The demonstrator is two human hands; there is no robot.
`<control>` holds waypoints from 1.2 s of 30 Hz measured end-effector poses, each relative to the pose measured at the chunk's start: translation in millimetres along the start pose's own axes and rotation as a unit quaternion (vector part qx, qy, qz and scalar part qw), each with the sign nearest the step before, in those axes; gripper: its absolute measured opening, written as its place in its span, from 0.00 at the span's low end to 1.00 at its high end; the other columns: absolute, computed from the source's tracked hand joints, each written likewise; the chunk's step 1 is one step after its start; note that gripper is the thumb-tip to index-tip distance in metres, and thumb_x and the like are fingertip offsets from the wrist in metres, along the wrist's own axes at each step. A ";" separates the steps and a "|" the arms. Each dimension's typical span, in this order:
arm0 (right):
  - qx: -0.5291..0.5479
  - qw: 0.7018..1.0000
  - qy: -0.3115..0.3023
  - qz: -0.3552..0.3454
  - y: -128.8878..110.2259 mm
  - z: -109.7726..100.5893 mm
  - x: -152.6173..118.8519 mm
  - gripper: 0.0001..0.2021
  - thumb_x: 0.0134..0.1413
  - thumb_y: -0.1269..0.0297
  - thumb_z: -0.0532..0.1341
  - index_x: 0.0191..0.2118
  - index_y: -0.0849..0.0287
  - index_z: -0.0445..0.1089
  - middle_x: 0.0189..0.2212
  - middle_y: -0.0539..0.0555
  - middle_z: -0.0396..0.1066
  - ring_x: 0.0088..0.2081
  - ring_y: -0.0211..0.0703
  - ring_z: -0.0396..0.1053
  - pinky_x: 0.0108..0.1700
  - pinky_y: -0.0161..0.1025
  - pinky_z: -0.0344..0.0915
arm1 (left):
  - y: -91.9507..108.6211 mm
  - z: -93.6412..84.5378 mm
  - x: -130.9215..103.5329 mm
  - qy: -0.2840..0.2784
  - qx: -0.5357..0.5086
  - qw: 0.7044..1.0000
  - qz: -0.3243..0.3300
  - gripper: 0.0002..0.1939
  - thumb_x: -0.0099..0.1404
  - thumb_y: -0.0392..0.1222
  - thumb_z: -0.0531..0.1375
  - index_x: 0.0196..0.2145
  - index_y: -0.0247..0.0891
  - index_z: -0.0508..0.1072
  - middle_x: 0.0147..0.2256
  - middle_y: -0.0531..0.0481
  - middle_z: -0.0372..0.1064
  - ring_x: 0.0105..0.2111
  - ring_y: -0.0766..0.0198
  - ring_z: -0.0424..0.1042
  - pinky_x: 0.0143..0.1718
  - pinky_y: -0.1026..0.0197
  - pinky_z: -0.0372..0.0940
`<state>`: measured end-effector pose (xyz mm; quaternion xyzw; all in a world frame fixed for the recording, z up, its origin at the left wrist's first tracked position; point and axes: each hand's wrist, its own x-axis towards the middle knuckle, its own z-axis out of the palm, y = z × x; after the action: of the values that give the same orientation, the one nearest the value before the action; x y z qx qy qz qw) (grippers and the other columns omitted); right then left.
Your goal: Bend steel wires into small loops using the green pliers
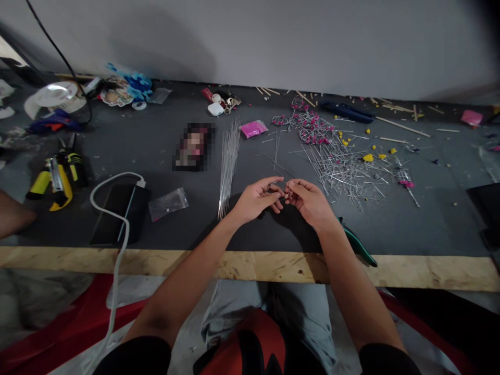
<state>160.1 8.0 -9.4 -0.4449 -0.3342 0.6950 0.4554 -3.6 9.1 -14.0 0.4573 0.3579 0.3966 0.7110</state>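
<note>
My left hand (261,199) and my right hand (308,200) meet above the front middle of the dark table, fingertips close together. Between them is a thin metal wire (288,191) bent into a curve, pinched by the fingers of both hands. Left of my left hand lies a long bundle of straight wires (229,161). Beyond my right hand spreads a tangled heap of wire pieces (339,166), with pink-dotted twisted wire shapes (312,125) at its far end. Green-handled pliers (357,244) lie beside my right forearm, partly hidden by it.
A pink packet (253,128), a blurred phone (194,147) and keys (227,103) lie farther back. On the left are a power bank (117,213) with a white cable, a clear bag (167,204), yellow-black cutting tools (58,177) and another person's arm (13,214). Wooden sticks (402,126) lie back right.
</note>
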 end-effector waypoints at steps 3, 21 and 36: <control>0.002 1.000 0.001 -0.011 1.2 -0.1 0.3 0.07 0.45 0.60 0.65 0.28 0.58 0.72 0.25 0.47 0.70 0.25 0.32 0.65 0.30 0.32 0.64 | -0.3 -0.7 0.1 0.001 0.003 1.000 -0.002 0.23 0.57 0.37 0.60 0.51 0.35 0.65 0.33 0.50 0.69 0.24 0.69 0.72 0.25 0.64 0.70; -0.041 0.996 0.054 -0.065 7.9 -2.3 4.0 0.09 0.42 0.59 0.67 0.32 0.55 0.74 0.26 0.47 0.72 0.28 0.35 0.68 0.37 0.37 0.66 | -4.9 -1.5 3.4 0.121 0.016 0.991 0.047 0.17 0.57 0.40 0.62 0.44 0.32 0.64 0.31 0.48 0.72 0.25 0.67 0.73 0.29 0.62 0.70; 0.012 0.995 0.069 -0.072 9.0 0.1 4.2 0.08 0.40 0.60 0.69 0.30 0.55 0.74 0.25 0.46 0.72 0.28 0.34 0.69 0.38 0.37 0.68 | -1.8 2.9 1.3 0.137 -0.049 0.988 0.057 0.15 0.55 0.46 0.64 0.34 0.30 0.73 0.28 0.47 0.75 0.26 0.65 0.75 0.33 0.60 0.73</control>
<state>156.2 8.6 -18.6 -0.4613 -0.3250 0.6319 0.5313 -0.2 8.7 -14.9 0.3829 0.4056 0.5128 0.6526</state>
